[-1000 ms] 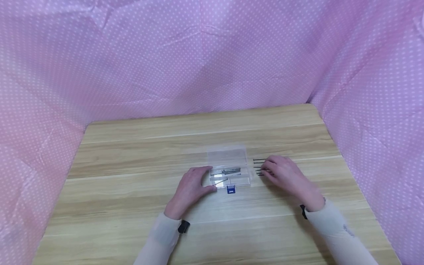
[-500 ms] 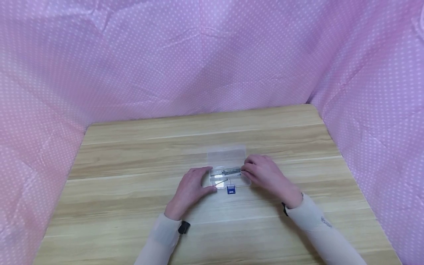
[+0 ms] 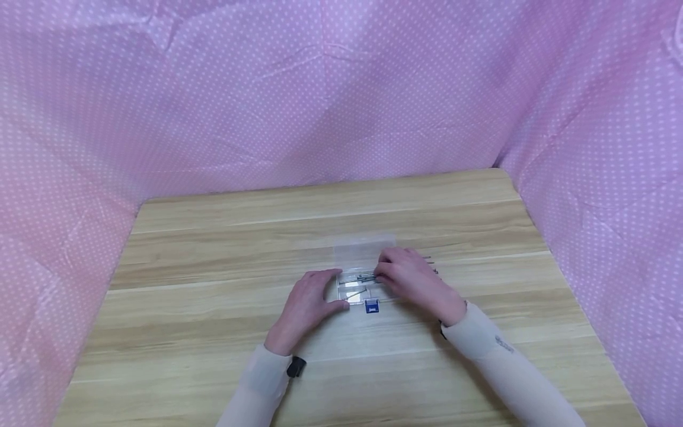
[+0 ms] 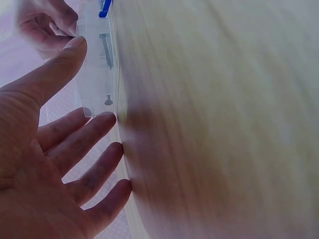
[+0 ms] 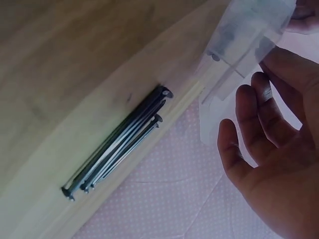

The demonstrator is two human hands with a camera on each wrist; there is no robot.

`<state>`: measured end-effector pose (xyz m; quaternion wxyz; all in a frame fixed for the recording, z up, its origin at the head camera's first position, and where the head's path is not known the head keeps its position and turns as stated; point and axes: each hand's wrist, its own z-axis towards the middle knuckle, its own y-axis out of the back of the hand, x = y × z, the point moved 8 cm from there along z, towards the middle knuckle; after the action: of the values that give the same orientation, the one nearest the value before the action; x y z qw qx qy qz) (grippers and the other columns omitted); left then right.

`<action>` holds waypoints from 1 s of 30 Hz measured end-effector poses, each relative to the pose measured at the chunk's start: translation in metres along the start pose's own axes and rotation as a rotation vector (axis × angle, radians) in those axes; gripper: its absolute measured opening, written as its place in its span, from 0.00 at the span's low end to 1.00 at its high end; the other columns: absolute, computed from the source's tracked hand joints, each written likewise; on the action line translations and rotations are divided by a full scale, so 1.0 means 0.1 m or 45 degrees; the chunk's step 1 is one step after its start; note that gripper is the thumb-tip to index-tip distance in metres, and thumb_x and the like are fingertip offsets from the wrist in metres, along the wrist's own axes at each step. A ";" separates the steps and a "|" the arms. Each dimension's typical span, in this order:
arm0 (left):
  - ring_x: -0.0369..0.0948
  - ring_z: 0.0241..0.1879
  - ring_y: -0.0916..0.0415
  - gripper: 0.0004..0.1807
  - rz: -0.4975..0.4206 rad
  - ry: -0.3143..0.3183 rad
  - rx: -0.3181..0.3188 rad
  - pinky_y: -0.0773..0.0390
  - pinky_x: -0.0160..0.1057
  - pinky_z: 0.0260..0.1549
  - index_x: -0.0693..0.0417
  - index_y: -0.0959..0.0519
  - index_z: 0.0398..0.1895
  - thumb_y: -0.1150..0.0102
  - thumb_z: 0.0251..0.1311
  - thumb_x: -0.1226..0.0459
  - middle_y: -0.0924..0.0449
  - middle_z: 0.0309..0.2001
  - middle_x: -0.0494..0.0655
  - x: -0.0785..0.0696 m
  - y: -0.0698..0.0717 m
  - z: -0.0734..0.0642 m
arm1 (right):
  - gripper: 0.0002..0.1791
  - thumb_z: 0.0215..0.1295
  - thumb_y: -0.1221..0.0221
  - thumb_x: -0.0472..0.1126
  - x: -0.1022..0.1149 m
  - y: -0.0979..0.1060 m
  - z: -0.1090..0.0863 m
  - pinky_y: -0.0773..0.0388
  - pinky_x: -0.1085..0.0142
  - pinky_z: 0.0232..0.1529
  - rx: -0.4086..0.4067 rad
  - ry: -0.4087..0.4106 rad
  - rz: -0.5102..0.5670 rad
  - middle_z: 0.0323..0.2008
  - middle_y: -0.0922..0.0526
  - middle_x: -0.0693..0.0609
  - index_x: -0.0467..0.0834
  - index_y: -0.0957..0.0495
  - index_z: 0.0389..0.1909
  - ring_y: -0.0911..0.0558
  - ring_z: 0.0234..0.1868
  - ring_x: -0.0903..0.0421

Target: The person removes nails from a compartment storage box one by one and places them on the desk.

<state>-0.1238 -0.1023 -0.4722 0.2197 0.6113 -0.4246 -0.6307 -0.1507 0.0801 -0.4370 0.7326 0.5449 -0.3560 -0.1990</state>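
Sleeves [image 3: 512, 367] of pale, smooth fabric reach to both my wrists. My left hand [image 3: 306, 299] grips one end of a clear plastic box [image 4: 94, 74], thumb at its front corner, forefinger at its back corner, the other fingers spread apart. My right hand [image 3: 413, 279] leans over the opposite end, fingertips drawn down toward the compartments; I cannot tell whether they pinch anything. A glossy blue clasp [image 3: 372, 305] juts from the box's front. Inside, one slim nail [image 3: 356, 293] lies slantwise near the front, and behind it several metal nails [image 3: 365, 277] lie bunched lengthwise. Loose nails [image 5: 117, 144], straight and flat-headed, rest side by side on the wood, on the side toward the table's right edge. The lid [image 3: 360, 252], thin and see-through, lies back toward the far edge.

The box sits between the left and right edges of the table [image 3: 213, 255], whose wood-grain top has pale and brown streaks and rounded far corners. Past those corners hangs creased pink-lilac cloth [image 3: 240, 107], patterned with white dots, along the left, far and right sides.
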 end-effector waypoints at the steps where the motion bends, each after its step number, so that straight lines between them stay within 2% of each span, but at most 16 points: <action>1: 0.53 0.63 0.26 0.40 0.000 -0.001 0.001 0.27 0.55 0.64 0.54 0.23 0.68 0.20 0.52 0.50 0.19 0.63 0.52 0.00 0.00 0.00 | 0.03 0.64 0.28 0.40 0.00 -0.01 0.01 0.29 0.60 0.42 0.013 -0.005 -0.006 0.36 0.23 0.57 0.49 0.11 0.36 0.25 0.39 0.56; 6: 0.54 0.64 0.26 0.41 -0.005 -0.003 0.006 0.28 0.55 0.65 0.54 0.23 0.68 0.21 0.52 0.50 0.19 0.63 0.53 0.01 0.00 0.00 | 0.02 0.62 0.27 0.40 -0.01 -0.05 0.05 0.31 0.61 0.40 0.049 0.002 -0.024 0.34 0.24 0.58 0.49 0.10 0.35 0.27 0.37 0.57; 15: 0.54 0.64 0.26 0.40 -0.012 -0.006 -0.003 0.28 0.55 0.64 0.53 0.23 0.68 0.20 0.52 0.50 0.19 0.63 0.52 0.00 0.01 0.00 | 0.01 0.62 0.27 0.41 -0.01 -0.08 0.09 0.33 0.62 0.38 0.044 0.061 -0.057 0.34 0.26 0.58 0.50 0.09 0.34 0.29 0.37 0.58; 30: 0.53 0.64 0.26 0.40 -0.005 0.008 -0.009 0.28 0.54 0.65 0.53 0.23 0.68 0.21 0.52 0.49 0.19 0.63 0.52 0.01 -0.01 0.01 | 0.04 0.59 0.24 0.40 -0.09 -0.13 0.13 0.34 0.63 0.37 0.091 0.056 -0.007 0.33 0.26 0.60 0.51 0.08 0.35 0.29 0.37 0.59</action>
<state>-0.1243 -0.1027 -0.4738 0.2222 0.6133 -0.4205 -0.6306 -0.1651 0.0730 -0.4499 0.7198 0.5759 -0.3452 -0.1760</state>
